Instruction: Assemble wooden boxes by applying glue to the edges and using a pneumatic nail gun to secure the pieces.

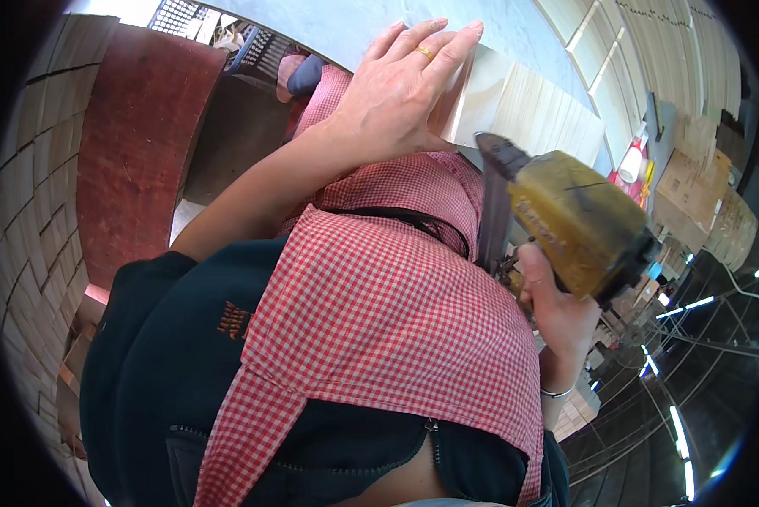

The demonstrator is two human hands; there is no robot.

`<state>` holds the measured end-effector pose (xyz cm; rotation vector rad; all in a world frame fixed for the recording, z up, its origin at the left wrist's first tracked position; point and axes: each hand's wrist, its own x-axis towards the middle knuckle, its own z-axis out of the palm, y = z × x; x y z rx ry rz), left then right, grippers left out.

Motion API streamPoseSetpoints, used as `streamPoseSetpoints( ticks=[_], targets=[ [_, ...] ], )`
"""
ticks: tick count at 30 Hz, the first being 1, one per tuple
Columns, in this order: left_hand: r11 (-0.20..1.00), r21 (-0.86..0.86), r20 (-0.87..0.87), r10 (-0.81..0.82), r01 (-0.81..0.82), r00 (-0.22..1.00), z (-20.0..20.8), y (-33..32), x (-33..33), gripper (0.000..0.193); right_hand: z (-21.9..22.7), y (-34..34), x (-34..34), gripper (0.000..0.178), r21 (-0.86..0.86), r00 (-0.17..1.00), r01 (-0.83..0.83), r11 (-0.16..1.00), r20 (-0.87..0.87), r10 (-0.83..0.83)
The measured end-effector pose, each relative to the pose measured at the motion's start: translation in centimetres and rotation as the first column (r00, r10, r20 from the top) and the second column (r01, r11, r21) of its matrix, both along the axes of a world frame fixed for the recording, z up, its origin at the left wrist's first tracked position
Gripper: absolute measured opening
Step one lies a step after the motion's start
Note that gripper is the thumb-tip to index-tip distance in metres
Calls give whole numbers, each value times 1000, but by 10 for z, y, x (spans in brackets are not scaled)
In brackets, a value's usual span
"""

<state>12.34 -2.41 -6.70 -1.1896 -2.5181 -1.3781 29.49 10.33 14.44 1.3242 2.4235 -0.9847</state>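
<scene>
My right hand [557, 308] is wrapped round the handle of a worn yellow nail gun [578, 215], with a thumb along its body. The tool's dark nose reaches toward a pale wooden piece [548, 114], beside its near edge; I cannot tell whether they touch. My left hand [401, 89], with a gold ring, lies with fingers stretched out at the left end of that wood. Its thumb is mostly hidden by the hand. The wood looks like boards joined at a corner, resting on a pale grey worktop [329, 25].
Stacked pale boards [684, 51] stand at the far right, near cardboard boxes [692, 182] and a white bottle-like thing [631, 160]. A dark red panel [139, 144] and more stacked wood [37, 186] are on the left. Black crates [261, 51] stand at the far left.
</scene>
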Motion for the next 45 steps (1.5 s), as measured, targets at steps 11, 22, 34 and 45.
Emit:
streamPoseSetpoints(
  ticks=[11, 22, 34, 45],
  targets=[
    [998, -31, 52, -57, 59, 997, 1, -4, -2, 123, 0, 13, -30, 57, -13, 995, -96, 995, 5, 96],
    [995, -10, 100, -95, 97, 990, 5, -5, -9, 120, 1, 16, -18, 23, 48, 960, 203, 978, -208, -189],
    [982, 139, 279, -165, 130, 946, 8, -44, -40, 120, -33, 34, 78, 27, -103, 853, 325, 940, -398, -339],
    [971, 224, 305, -156, 89, 940, 3, -62, -39, 121, -28, 7, 75, 26, -122, 859, 409, 904, -281, -427]
  ],
)
